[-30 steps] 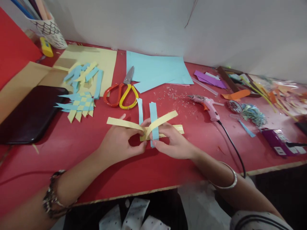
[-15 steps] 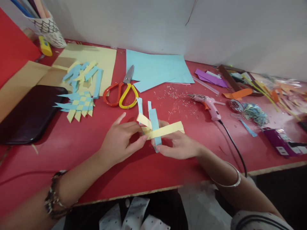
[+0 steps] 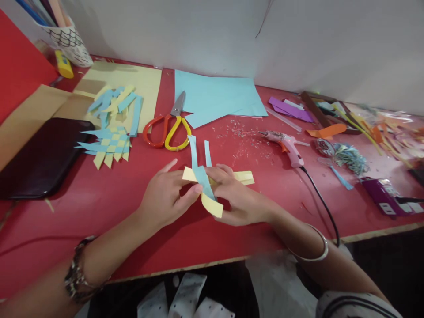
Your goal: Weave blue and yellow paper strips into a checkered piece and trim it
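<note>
On the red table [image 3: 126, 247], both hands [image 3: 162, 194] pinch crossed paper strips [image 3: 203, 178], with room before the near edge [image 3: 179, 269].

The person wears a thin, silvery bangle [image 3: 326, 250] on the right forearm [image 3: 288, 226]. Below the bangle, to its right, there is a pale grey sleeve [image 3: 338, 297] with black curved stripes. Far left of the bangle, the left forearm [image 3: 119, 236] carries a dark, knotted-looking bracelet [image 3: 73, 277] with lighter patches.
</note>
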The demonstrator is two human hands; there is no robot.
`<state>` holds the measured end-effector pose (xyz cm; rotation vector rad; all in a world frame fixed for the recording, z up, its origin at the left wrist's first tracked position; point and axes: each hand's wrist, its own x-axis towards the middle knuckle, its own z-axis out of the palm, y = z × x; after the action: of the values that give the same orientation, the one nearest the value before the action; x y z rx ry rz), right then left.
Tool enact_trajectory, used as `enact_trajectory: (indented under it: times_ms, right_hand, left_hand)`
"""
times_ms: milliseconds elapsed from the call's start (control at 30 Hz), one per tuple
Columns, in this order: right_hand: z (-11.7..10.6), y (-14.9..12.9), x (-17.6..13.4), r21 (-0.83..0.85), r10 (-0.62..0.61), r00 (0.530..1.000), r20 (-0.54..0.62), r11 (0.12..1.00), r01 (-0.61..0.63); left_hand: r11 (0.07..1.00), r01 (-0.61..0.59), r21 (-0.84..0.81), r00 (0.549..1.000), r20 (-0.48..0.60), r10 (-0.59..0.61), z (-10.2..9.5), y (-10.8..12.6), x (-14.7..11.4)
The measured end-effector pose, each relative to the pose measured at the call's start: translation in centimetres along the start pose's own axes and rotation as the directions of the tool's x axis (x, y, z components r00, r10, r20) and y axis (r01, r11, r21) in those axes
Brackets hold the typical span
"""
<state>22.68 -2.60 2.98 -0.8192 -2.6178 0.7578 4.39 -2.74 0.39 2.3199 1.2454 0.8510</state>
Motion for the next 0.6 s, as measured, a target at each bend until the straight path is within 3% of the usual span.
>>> enact_trajectory:
  times_ms: [200,433,600]
  right_hand:
    - [0.16,0.16,-0.07,-0.075,0.026,0.998,0.056,0.997,-0.022]
    - [-0.18,-0.21,0.02,-0.072,0.094,0.989,0.11,0.994,-0.086]
    - [-0.78,-0.05,-0.33,-0.018,0.074,0.996,0.041,0.997,-0.074]
  left_hand:
    - [1.0,-0.018,-0.016,0.999,-0.048,0.017,-0.05,0.21,0.1]
    - [0.995,0.077,-0.06,0.991,-0.103,-0.083,0.24,0.43,0.29]
    - [0.995,0.084,-0.057,0.992,-0.087,-0.089,0.28,0.32,0.32]
